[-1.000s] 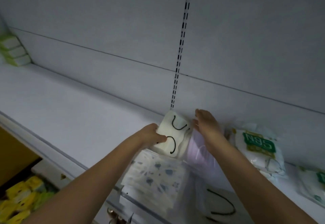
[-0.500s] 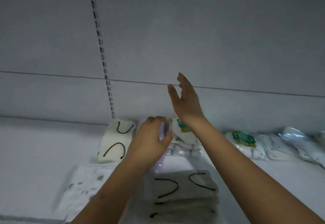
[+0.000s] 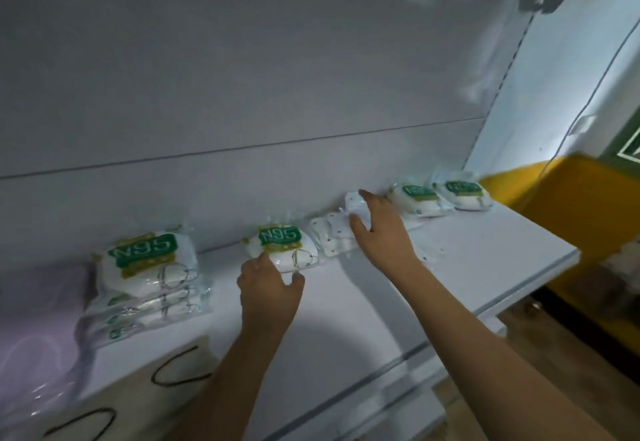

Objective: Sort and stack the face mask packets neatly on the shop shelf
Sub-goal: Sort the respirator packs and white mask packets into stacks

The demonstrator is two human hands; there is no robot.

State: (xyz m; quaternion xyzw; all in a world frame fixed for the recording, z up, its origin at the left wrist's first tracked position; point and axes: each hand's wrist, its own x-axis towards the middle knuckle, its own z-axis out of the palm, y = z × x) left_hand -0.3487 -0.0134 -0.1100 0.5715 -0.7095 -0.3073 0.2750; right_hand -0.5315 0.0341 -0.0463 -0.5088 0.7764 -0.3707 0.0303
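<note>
Nearest, bottom left: beige mask pkt (image 3: 138, 402) w/ black ear loops, lying flat at the front edge of the white shelf (image 3: 346, 329). Just left of it a lilac pkt (image 3: 38, 329) in clear wrap, part out of view.

Behind those, a stack of N95 pkts (image 3: 149, 284), green label on top, several layers, leaning against the back panel (image 3: 242, 94).

Mid shelf: L hand (image 3: 268, 293) reaches fwd, fingers relaxed and slightly spread, fingertips touching the near edge of a single N95 pkt (image 3: 282, 244) that stands against the back panel. Thumb out to the right. Whether it actually grips the pkt: can't tell.

Just right of that pkt, touching it, a white pkt w/ dark dots (image 3: 329, 239) lying tilted. R hand (image 3: 381, 229) is over its far end, thumb and fingers curled round a crumpled clear-wrapped pkt (image 3: 355, 203) near the back panel; contents blurred.

Farther right, along the back: two more N95 pkts (image 3: 417, 198) and (image 3: 464, 192), side by side, overlapping a bit, close to the shelf's right end.

Beyond the shelf end: yellow wall (image 3: 568, 205), pale wall above it w/ thin cable running down. Motion blur on the far right.
</note>
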